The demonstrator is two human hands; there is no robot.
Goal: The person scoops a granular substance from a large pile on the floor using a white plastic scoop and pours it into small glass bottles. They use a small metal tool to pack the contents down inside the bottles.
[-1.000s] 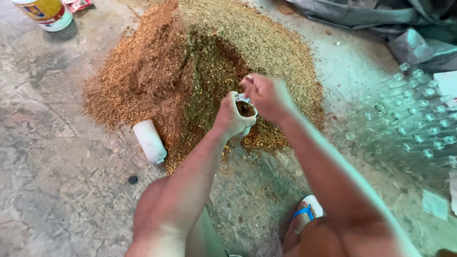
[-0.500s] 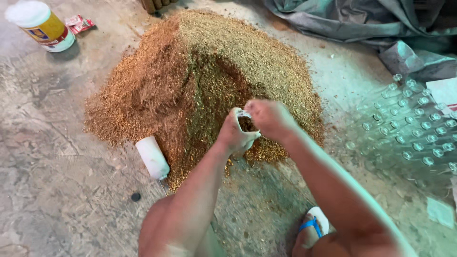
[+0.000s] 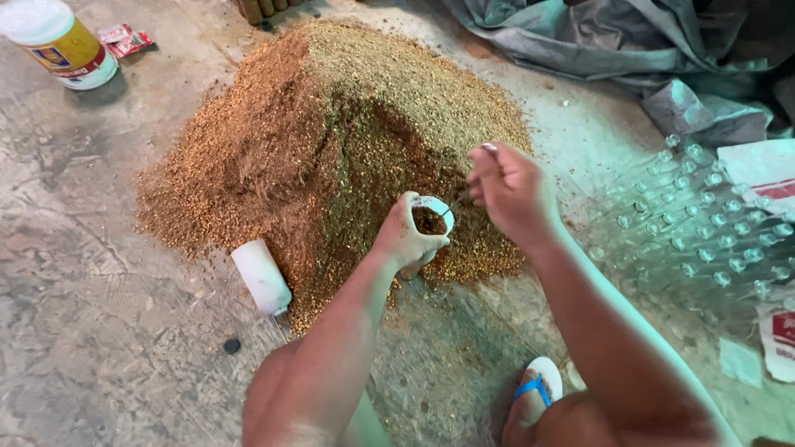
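Note:
A large mound of brown and greenish granular material (image 3: 331, 141) lies on the concrete floor. At its near edge my left hand (image 3: 403, 236) grips a small white cup (image 3: 431, 217) filled with the brown granules. My right hand (image 3: 507, 192) hovers just right of the cup, its fingers pinched around a thin metal spoon (image 3: 489, 149) whose end dips toward the cup's mouth. A second white cup (image 3: 260, 276) lies on its side at the mound's left foot.
A white jar with a yellow label (image 3: 60, 41) and a red sachet (image 3: 124, 39) sit at the far left. Several clear small bottles (image 3: 704, 232) are packed at the right, grey sacking (image 3: 596, 41) behind them. My sandalled foot (image 3: 534, 397) is at the bottom.
My right hand has lifted off the cup's mouth and moved to the right. The view has shifted, so the mound and cups appear lower in the frame.

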